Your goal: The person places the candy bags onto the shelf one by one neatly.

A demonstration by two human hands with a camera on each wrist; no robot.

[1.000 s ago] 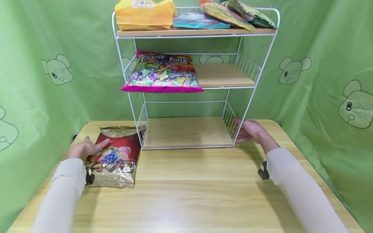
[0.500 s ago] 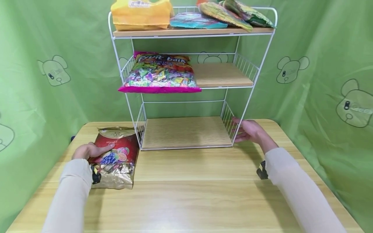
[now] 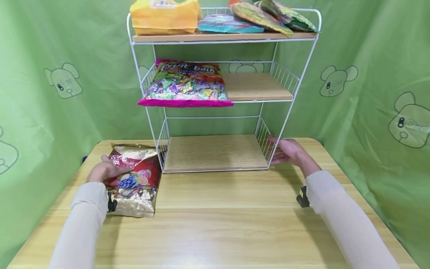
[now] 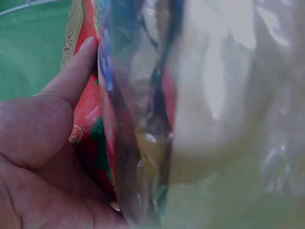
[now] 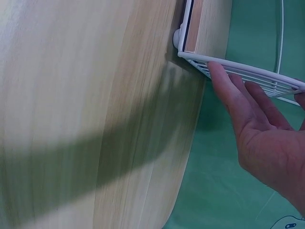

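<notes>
A red and gold candy bag [image 3: 139, 179] with fruit printed on it lies on the table, left of the white wire shelf rack [image 3: 215, 171]. My left hand [image 3: 105, 171] grips the bag's left edge. In the left wrist view the thumb [image 4: 71, 76] presses on the bag's printed face, and the other fingers are mostly hidden under it. My right hand [image 3: 290, 151] touches the rack's lower right side. In the right wrist view its fingers [image 5: 228, 90] lie fairly straight against the wire side panel [image 5: 248, 71].
On the middle shelf [image 3: 256, 86] a pink-edged candy bag [image 3: 188, 84] fills the left part. The top shelf carries a yellow bag [image 3: 164, 18], a light blue packet [image 3: 230, 24] and other packets [image 3: 263, 16]. Green curtains [image 3: 369, 45] surround the wooden table [image 3: 228, 224].
My left hand has moved right onto the red and gold bag and taken hold of its left edge. The bag's upper part has shifted and creased. The right hand stays at the rack's side.
</notes>
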